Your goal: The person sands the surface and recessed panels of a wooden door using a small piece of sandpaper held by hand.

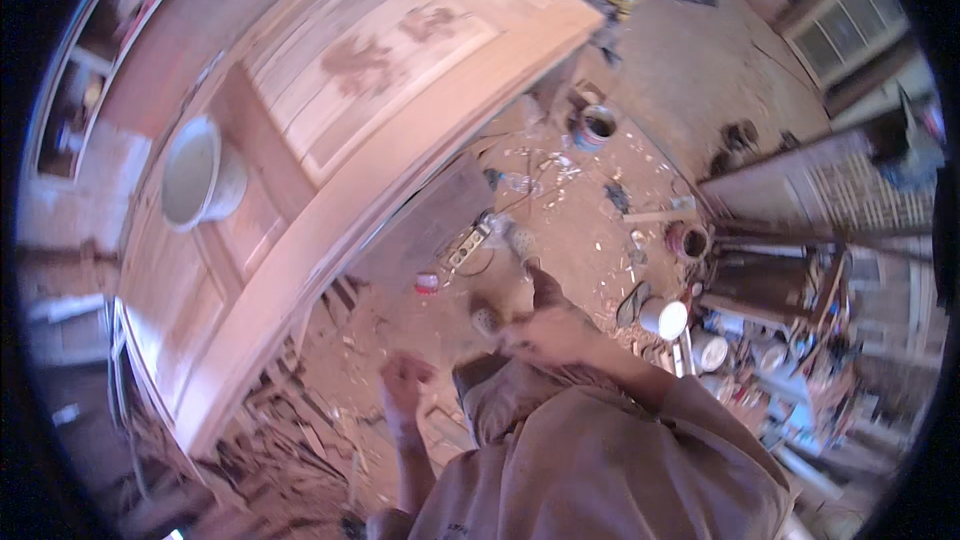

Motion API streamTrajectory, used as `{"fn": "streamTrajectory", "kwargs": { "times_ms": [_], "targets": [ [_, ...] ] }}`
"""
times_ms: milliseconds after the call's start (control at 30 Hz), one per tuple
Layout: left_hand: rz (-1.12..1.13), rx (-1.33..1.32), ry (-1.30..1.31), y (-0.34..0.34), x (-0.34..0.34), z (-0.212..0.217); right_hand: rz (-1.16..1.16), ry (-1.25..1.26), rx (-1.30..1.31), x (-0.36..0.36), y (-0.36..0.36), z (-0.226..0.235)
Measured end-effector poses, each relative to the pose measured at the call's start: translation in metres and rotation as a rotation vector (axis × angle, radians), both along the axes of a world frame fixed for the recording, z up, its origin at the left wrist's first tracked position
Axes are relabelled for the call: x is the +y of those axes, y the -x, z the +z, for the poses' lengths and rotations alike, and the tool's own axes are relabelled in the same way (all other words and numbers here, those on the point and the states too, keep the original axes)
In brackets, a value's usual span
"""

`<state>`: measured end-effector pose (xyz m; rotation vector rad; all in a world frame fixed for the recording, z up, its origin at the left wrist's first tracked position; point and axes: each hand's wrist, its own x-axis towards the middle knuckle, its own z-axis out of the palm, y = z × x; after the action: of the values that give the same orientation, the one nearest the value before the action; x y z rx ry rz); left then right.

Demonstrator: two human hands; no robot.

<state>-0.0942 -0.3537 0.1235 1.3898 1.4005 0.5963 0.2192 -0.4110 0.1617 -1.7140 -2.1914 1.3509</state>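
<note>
My left hand (405, 377) hangs in the air to the left of my body, below the near edge of a large wooden panel door (400, 130). Its fingers look partly curled but are smeared by motion, and I see nothing held in it. In front of my waist, close to my clothes, is my right hand (540, 338); blur hides its fingers and whether anything is in them. The door lies flat, raised above the ground, with dark reddish patches on one panel. A whitish bucket (203, 175) stands on the door's left part.
A power strip (468, 246) and a small red-and-white tub (427, 283) lie below the door's edge. Wood shavings litter the floor. Open cans (597, 126) and a white-lidded container (664, 318) stand to the right, near cluttered tools. Scrap wood (290, 410) is piled under the door.
</note>
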Motion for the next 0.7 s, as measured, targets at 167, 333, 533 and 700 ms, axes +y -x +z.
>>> {"fn": "streamTrajectory", "kwargs": {
  "times_ms": [167, 333, 533, 700],
  "targets": [
    [0.562, 0.012, -0.032, 0.007, 0.074, 0.026, -0.641, -0.134, 0.374, 0.065, -0.102, -0.013],
    [0.627, -0.202, 0.065, -0.059, 0.081, -0.010, -1.091, 0.324, 1.116, 0.157, -0.149, -0.086],
    [0.453, -0.203, 0.297, -0.162, 0.066, -0.029, -0.983, 0.042, 0.661, 0.289, -0.177, -0.178],
    [0.430, -0.027, 0.361, -0.175, 0.059, -0.028, -0.808, -0.352, 0.158, 0.182, -0.219, -0.305]
  ]
}}
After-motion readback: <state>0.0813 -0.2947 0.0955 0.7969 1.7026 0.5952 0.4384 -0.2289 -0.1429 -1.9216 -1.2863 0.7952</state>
